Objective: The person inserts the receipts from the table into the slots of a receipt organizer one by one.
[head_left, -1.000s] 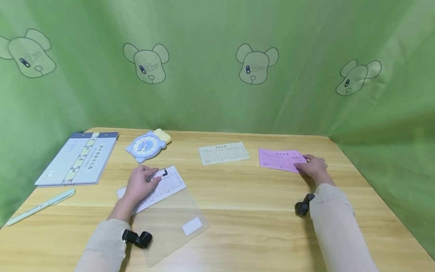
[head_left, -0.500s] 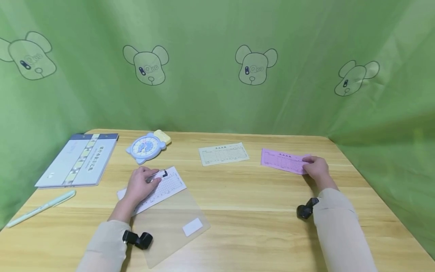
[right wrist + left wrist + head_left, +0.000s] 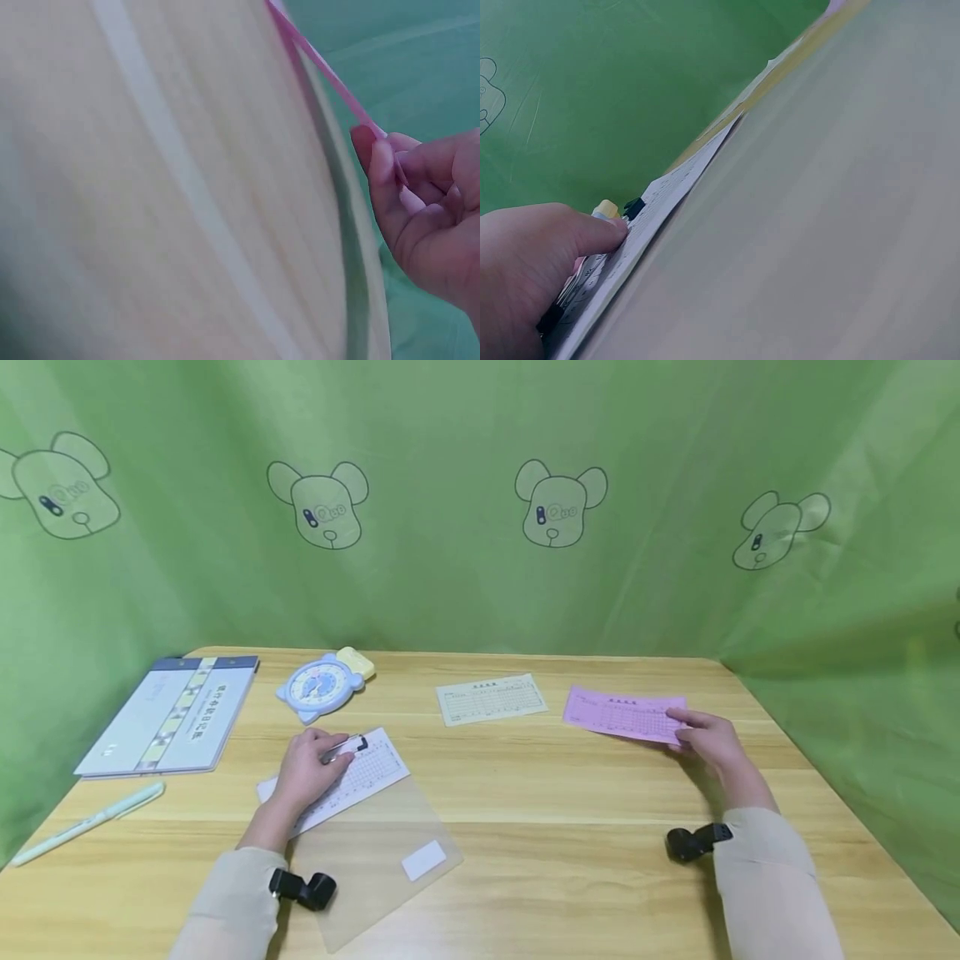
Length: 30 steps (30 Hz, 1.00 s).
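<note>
Gripping the translucent clipboard (image 3: 367, 860) by its metal clip (image 3: 352, 745), the left hand (image 3: 307, 768) stays put; the right hand (image 3: 708, 739), moved slightly rightward, pinches the pink form (image 3: 615, 713) by its right end. The right wrist view shows that end above the table (image 3: 187, 225); the left wrist view reveals a black clip tip (image 3: 551, 319) hidden from the head view.

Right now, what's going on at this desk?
A person is handling papers with both hands. The right hand pinches a pink slip by its right end, which is raised off the table. The left hand holds the clip of a clear clipboard, with a white form lying on the board. A pale green slip lies flat, untouched.
</note>
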{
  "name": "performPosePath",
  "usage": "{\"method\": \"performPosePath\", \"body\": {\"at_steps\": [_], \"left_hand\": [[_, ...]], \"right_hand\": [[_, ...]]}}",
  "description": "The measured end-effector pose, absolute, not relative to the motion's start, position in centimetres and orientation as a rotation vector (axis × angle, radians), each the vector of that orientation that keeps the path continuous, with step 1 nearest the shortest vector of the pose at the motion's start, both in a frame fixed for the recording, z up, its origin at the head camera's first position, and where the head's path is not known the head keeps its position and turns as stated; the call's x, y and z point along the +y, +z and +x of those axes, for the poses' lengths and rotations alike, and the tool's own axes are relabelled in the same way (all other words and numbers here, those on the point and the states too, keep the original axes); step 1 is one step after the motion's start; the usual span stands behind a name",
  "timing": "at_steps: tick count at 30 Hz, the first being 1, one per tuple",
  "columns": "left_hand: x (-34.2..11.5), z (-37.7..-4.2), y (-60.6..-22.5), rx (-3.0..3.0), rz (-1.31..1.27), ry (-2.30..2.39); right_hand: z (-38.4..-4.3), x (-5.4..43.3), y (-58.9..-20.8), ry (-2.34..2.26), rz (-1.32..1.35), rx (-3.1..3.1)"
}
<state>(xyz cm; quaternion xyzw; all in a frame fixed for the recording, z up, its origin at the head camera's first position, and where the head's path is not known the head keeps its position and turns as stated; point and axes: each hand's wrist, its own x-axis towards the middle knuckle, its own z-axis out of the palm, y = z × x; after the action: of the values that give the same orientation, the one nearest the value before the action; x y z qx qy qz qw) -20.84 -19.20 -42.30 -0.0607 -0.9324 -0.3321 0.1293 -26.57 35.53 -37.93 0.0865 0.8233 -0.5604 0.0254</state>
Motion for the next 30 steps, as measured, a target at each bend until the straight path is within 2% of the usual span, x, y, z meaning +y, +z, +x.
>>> {"method": "performPosePath", "body": {"at_steps": [4, 13, 20, 30], "left_hand": [[-19.3, -20.8, -42.3, -2.705, -0.179, -0.964], [-19.2, -20.8, -42.3, -2.709, -0.178, -0.968], [-19.1, -20.8, -42.3, -2.717, -0.179, -0.961], [-19.2, -20.8, -42.2, -2.715, -0.183, -0.968]], "right_hand": [[-25.7, 35.2, -37.3, -1.949, 0.234, 2.333], [-24.2, 32.2, -36.4, -2.042, 0.025, 2.199], [-24.2, 28.4, -36.3, -2.04, -0.134, 2.18], [-25.1, 21.7, -36.9, -2.003, -0.18, 2.12]]}}
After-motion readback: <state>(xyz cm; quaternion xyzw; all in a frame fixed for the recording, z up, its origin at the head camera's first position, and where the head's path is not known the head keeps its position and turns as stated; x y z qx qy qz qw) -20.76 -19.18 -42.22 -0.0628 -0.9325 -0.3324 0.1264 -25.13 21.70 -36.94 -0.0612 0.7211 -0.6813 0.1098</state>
